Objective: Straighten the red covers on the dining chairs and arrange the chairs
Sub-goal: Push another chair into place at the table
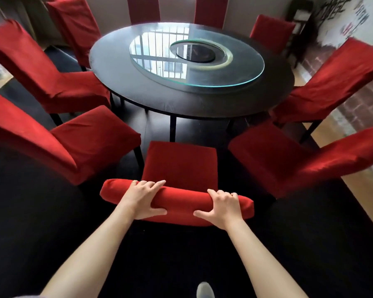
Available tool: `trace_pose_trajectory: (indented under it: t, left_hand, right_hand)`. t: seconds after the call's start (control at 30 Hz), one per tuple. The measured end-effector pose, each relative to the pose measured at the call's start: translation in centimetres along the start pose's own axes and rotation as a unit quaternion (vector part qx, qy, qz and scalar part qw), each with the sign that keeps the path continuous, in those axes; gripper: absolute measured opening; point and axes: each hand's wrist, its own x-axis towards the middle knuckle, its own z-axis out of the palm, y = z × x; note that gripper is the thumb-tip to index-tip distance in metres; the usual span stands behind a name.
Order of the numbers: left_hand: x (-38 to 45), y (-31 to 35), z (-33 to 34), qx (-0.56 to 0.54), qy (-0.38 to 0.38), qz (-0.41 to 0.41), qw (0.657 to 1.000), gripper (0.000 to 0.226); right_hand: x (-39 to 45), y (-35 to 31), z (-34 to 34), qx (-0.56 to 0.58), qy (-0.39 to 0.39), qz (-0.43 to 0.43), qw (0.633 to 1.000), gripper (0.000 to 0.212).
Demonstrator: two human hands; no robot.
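Hands on top rail of near chair (pixel 179 166), both gripping through red cover (pixel 177 200): left hand (pixel 145 198) fingers over the front, thumb behind; right hand (pixel 222 206) likewise, nearer the right corner. Chair facing round table (pixel 138 87), seat short of the table edge, between left chair (pixel 73 145) and right chair (pixel 278 162). Glass turntable (pixel 202 74) on table. More covered chairs round the far side

Step judged: squaring or pushing the near chair in, cover on rail looking smooth

Risks:
- uneven push from one hand, chair yawing into a neighbour, both standing near
- grip on cloth only rather than frame beneath, cover sliding or bunching at the rail and undoing the straightening
- hard shove, seat front or legs knocking table legs
- creases visible on left chair seat, likely left unattended if attention on spacing alone
- foot (pixel 205 290) close behind chair, trip on pulling back
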Motion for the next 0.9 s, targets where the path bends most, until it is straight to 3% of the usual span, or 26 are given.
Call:
trace_pose_trajectory:
  t: [0.27,0.5,0.9]
  left_hand:
    - [1.3,-1.6,-0.5,0.039,-0.023,0.033,0.998,0.108]
    - [1.7,-1.6,-0.2,0.029,0.014,0.006,0.999,0.114]
    - [3.2,1.4,-0.4,-0.008,0.051,-0.045,0.998,0.103]
  right_hand:
    - [-2.0,-1.6,0.8,0.000,0.041,0.044,0.998,0.105]
    - [-1.1,-1.4,1.5,-0.011,0.089,0.007,0.996,0.106]
    - [1.4,2.6,0.4,-0.027,0.090,-0.039,0.995,0.092]
